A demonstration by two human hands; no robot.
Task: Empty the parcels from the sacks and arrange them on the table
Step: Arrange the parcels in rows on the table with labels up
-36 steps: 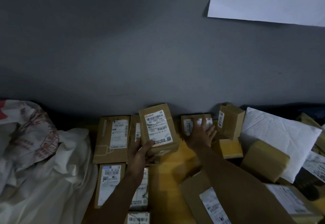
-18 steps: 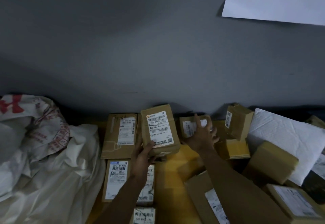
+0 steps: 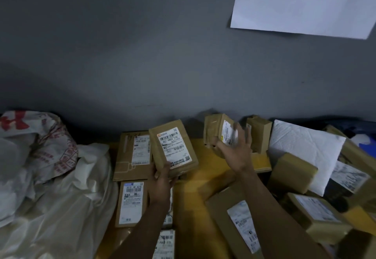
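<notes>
Newly raised, right hand [image 3: 237, 152] is pinching a small parcel [image 3: 213, 130] loosely, risking a drop; left hand [image 3: 160, 179] is gripping a labelled parcel [image 3: 173, 147].

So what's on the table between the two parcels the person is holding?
Nothing. In the head view, only bare yellow table shows between the labelled parcel in the left hand and the smaller parcel in the right hand.
</notes>
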